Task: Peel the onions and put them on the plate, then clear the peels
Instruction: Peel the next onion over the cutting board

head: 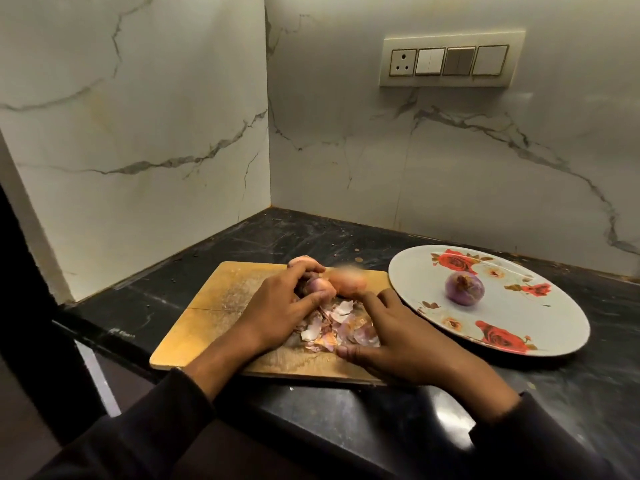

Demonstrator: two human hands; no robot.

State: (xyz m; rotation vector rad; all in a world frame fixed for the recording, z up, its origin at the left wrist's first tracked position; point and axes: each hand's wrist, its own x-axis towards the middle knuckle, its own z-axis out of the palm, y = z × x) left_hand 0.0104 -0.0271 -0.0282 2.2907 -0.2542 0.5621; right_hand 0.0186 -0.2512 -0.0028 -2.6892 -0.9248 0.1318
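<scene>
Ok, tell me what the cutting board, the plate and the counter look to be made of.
Cutting board: looks like wood, matte tan with pale worn scuffs.
Plate: glossy white with printed red roses; could be ceramic or melamine, I cannot tell which.
Counter: dark polished stone, perhaps granite, with pale veins and a glare spot.

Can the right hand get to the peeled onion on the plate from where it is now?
Probably yes. The right hand rests open by the peels, holding nothing, and the plate lies just to its right. The onion sits alone there, with nothing between.
</scene>
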